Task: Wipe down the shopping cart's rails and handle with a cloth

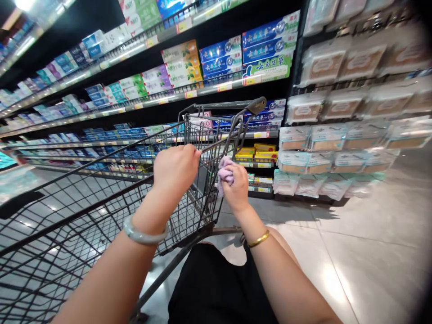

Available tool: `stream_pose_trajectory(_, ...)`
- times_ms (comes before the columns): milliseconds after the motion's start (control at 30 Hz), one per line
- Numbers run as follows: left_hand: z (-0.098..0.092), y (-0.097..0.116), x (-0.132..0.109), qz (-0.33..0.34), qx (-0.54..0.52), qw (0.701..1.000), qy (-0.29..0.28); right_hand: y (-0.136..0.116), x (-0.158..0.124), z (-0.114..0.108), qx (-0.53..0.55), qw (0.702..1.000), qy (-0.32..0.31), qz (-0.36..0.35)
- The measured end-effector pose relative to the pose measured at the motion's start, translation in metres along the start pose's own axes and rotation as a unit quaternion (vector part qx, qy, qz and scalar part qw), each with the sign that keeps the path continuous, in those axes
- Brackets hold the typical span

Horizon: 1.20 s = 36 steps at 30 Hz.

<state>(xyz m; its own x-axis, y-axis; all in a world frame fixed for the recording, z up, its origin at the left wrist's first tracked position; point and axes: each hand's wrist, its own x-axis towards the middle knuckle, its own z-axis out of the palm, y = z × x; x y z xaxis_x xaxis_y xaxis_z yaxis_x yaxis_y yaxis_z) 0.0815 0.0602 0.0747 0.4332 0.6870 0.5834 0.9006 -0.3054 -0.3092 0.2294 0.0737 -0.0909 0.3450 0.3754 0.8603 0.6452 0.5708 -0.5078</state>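
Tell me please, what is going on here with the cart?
A person stands in a shop aisle, close to a wire cart. The left hand grips the cart's top rim. The right hand holds a lilac cloth against the cart's frame, below the handle. Shelves full of boxes run behind the cart.

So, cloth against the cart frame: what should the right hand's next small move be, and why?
Probably slide the right hand and its purple cloth up toward the handle: the cloth sits just below it, and the left hand grips the cart rim.
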Motion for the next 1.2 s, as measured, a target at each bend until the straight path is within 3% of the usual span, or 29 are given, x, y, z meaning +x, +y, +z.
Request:
stream_pose_trajectory(67, -0.004, -0.006, -0.014, -0.021, 0.018, 1.000, 0.014, 0.002, -0.002, -0.003, 0.004, 1.000, -0.022, 0.001)
stream_pose_trajectory(200, -0.002, -0.015, -0.039, -0.090, 0.045, 0.994, 0.035, 0.004, -0.004, -0.009, 0.008, 0.991, -0.113, -0.067)
stream_pose_trajectory(300, 0.007, -0.017, -0.049, -0.112, 0.049, 0.992, 0.022, 0.011, -0.003, -0.014, -0.005, 0.996, -0.083, -0.024)
stream_pose_trajectory(400, 0.016, -0.016, -0.050, -0.135, 0.049, 0.989, 0.030, 0.011, -0.010, -0.014, -0.014, 0.996, -0.089, 0.010)
stream_pose_trajectory(533, 0.020, -0.013, -0.049, -0.157, 0.040, 0.986, 0.041, 0.003, -0.023, -0.012, -0.005, 0.982, -0.183, -0.055)
stream_pose_trajectory(733, 0.021, -0.012, -0.049, -0.166, 0.004, 0.985, 0.038, 0.013, -0.025, -0.020, -0.019, 0.994, -0.104, -0.001)
stream_pose_trajectory(933, 0.023, -0.010, -0.049, -0.169, 0.004, 0.985, 0.042, -0.004, -0.047, -0.010, 0.000, 0.957, -0.263, -0.126)
stream_pose_trajectory(1000, 0.022, -0.010, -0.049, -0.168, -0.003, 0.985, 0.041, -0.004, -0.046, -0.011, -0.005, 0.958, -0.258, -0.122)
stream_pose_trajectory(1100, 0.020, -0.009, -0.049, -0.169, -0.024, 0.985, 0.038, 0.001, -0.049, -0.013, -0.030, 0.978, -0.199, -0.059)
stream_pose_trajectory(1133, 0.020, -0.009, -0.049, -0.170, -0.031, 0.984, 0.036, 0.000, -0.055, -0.012, -0.034, 0.976, -0.206, -0.054)
stream_pose_trajectory(1200, 0.020, -0.009, -0.049, -0.169, -0.038, 0.984, 0.038, -0.004, -0.073, -0.009, -0.028, 0.958, -0.276, -0.068)
